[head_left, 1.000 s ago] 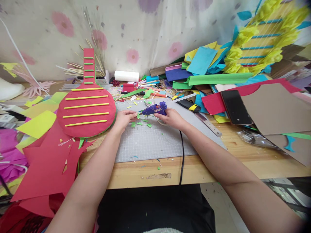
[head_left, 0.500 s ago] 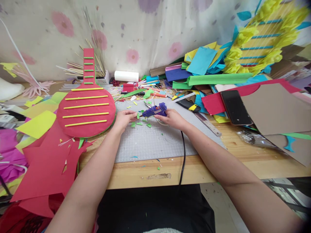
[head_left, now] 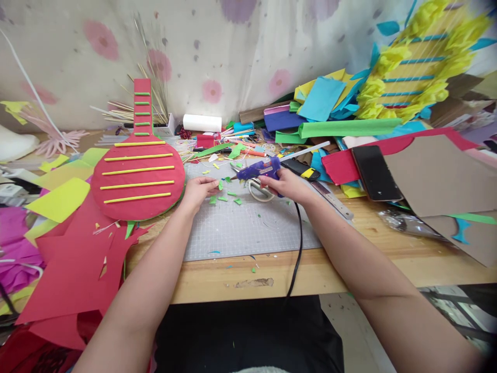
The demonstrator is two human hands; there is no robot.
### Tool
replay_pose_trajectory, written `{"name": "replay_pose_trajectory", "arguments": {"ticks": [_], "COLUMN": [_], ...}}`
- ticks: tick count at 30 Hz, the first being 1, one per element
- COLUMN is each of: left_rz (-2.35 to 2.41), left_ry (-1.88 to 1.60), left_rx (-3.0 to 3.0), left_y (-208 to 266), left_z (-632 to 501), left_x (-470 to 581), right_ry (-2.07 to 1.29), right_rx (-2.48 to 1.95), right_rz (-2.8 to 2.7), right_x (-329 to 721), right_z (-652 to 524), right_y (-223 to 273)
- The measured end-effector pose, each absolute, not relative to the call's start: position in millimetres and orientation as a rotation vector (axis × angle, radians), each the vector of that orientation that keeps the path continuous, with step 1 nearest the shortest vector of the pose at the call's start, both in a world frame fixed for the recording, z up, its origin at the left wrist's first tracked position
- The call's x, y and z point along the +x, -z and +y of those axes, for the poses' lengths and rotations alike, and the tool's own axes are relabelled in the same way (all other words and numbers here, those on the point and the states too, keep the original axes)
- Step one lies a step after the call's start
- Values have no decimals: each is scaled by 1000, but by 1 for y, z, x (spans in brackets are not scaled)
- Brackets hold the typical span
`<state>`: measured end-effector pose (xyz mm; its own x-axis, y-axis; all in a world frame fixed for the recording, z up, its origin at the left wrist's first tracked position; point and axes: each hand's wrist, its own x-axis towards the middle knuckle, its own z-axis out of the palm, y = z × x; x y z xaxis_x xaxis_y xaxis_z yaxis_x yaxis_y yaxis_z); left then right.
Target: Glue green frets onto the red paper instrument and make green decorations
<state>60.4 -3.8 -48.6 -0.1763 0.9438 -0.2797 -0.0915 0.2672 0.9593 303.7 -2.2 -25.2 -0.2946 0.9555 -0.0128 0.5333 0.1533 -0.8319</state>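
My right hand (head_left: 285, 184) is closed round the handle of a purple hot glue gun (head_left: 258, 170), its nozzle pointing left and a white glue stick (head_left: 306, 151) sticking out of its back. Between the fingertips of my left hand (head_left: 202, 190) is a small green paper piece (head_left: 220, 185), just left of the nozzle and apart from it. Below the two hands, several green paper scraps (head_left: 237, 201) lie on the grey cutting mat (head_left: 248, 235). White-handled scissors (head_left: 261, 194) rest partly hidden under the glue gun.
A red paper guitar shape (head_left: 137, 178) with yellow and green strips lies at the left. Behind the mat are markers and coloured sheets. A utility knife (head_left: 301, 168), a steel ruler (head_left: 334, 199) and a phone (head_left: 376, 173) lie at the right. The gun's black cord (head_left: 298, 248) hangs over the table edge.
My right hand has drawn the glue gun to the right and slightly up, away from the green paper piece. The scissors show more now. My left hand has stayed nearly still.
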Motion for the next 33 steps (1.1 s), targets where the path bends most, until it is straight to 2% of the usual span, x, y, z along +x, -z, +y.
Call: {"name": "replay_pose_trajectory", "arguments": {"ticks": [2, 7, 14, 20, 23, 26, 30, 33], "left_rz": [1407, 1329, 1234, 1116, 1077, 1030, 955, 917], "left_ry": [-1180, -1353, -1448, -1462, -1474, -1471, -1477, -1493], "left_rx": [842, 791, 788, 705, 651, 596, 562, 571], "left_y": [47, 46, 51, 52, 52, 53, 55, 56], "left_z": [-4, -6, -6, -8, -7, -7, -6, -7], "left_x": [61, 65, 65, 62, 66, 73, 80, 81], "right_ry": [-1000, -597, -329, -65, -320, -679, -1246, -1350], "right_rx": [-1383, -1567, -1825, -2034, -2149, -1713, -1215, -1086], "right_rz": [-1740, -1439, -1692, -1931, -2065, -2149, -1752, -1572], "right_x": [316, 340, 339, 349, 343, 311, 246, 210], "right_z": [5, 29, 38, 16, 4, 0, 7, 15], "right_y": [29, 54, 68, 30, 7, 0, 15, 29]}}
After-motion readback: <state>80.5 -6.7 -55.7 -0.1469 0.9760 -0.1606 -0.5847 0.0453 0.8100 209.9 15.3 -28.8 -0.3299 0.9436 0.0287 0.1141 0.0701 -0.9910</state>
